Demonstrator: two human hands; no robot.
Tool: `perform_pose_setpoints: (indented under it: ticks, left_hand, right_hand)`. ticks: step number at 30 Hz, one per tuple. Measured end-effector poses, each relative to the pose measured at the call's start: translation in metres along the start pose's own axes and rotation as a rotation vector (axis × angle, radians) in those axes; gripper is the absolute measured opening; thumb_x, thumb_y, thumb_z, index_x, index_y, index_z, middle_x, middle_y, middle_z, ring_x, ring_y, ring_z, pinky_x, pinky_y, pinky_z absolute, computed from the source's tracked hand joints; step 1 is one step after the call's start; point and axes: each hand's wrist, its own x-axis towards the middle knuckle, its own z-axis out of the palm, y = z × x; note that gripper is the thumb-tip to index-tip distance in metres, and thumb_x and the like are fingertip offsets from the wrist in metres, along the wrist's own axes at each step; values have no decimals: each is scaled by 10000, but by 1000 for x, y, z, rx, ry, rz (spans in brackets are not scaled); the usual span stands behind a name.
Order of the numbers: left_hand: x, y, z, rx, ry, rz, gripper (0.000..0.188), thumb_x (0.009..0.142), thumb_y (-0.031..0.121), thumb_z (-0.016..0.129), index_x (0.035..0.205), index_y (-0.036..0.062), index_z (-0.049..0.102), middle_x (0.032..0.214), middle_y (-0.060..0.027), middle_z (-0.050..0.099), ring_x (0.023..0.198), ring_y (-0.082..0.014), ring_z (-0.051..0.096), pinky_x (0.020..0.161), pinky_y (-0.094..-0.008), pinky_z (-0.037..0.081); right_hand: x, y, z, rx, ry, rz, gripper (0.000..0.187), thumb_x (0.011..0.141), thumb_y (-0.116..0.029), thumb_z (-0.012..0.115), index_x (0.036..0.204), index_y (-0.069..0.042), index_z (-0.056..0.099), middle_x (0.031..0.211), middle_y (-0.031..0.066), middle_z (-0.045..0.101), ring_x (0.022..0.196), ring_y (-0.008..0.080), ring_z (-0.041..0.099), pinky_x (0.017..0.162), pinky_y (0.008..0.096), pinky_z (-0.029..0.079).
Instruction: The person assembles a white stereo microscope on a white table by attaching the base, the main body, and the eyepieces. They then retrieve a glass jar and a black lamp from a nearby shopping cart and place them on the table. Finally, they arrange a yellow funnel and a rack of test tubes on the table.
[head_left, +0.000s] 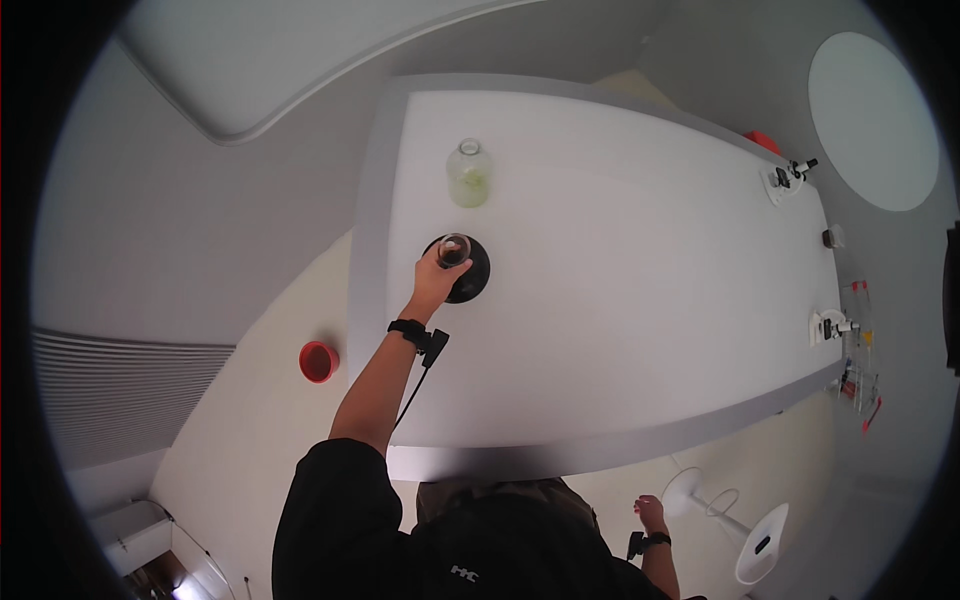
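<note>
My left hand (432, 278) is wrapped round a clear glass (455, 245), whose round rim faces up. The glass is over a round black disc (470, 284) on the white table; whether it rests on the disc or hangs just above, I cannot tell. Beyond the disc is a clear glass bottle (469, 175) with a narrow neck and something pale green in its lower part. Off the table's near edge hangs my right hand (650, 513), small in view, its fingers loosely bent and apart, with nothing visible in it.
The white table (620, 270) has a grey border. At its right end are two white microscopes (783, 180) and a small dark-filled jar (832, 237). A red bin (319, 362) stands on the floor at left. A white stool (765, 545) is near my right arm.
</note>
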Motion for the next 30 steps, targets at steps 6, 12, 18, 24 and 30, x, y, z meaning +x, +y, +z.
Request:
perform_pose_setpoints:
  ticks: [6, 12, 18, 24, 30]
  left_hand:
    - [9, -17, -3, 52, 9, -19, 398, 733, 149, 816, 1050, -2, 629, 1019, -92, 679, 940, -154, 630, 852, -283, 491]
    - [8, -30, -11, 10, -15, -40, 469, 737, 194, 808, 1111, -8, 610, 1025, -115, 670, 943, -199, 640, 856, -307, 493]
    - [-36, -58, -2, 652, 129, 61, 631, 757, 275, 735, 1259, -29, 502, 1186, -255, 571, 1118, -419, 537, 961, -463, 446]
    - [-194, -114, 71, 921, -171, -142, 643, 819, 394, 656, 1291, -13, 498, 1282, -253, 524, 1234, -392, 466, 1044, -458, 384]
    - [-374, -74, 217, 791, -483, 29, 400, 833, 293, 628, 1150, 49, 621, 1233, -180, 585, 1229, -351, 480, 1048, -441, 376]
  right_hand:
    - [-9, 24, 0, 59, 42, 48, 241, 794, -62, 624, 1004, 54, 601, 812, 133, 655, 698, 211, 657, 634, 318, 556]
    - [1, 85, -1, 111, 2, 28, 221, 787, -56, 631, 982, 45, 605, 800, 126, 652, 688, 214, 655, 606, 316, 555]
    - [18, 116, -14, 221, -13, 46, 179, 779, -53, 632, 935, 33, 615, 756, 117, 645, 638, 204, 640, 575, 310, 541]
    - [69, 184, -38, 413, -19, -2, 168, 776, -45, 612, 920, 42, 620, 727, 120, 644, 606, 194, 627, 545, 301, 516]
    - [127, 307, -86, 3, -143, 40, 238, 808, -191, 601, 624, -39, 598, 568, 74, 604, 547, 183, 621, 515, 309, 479]
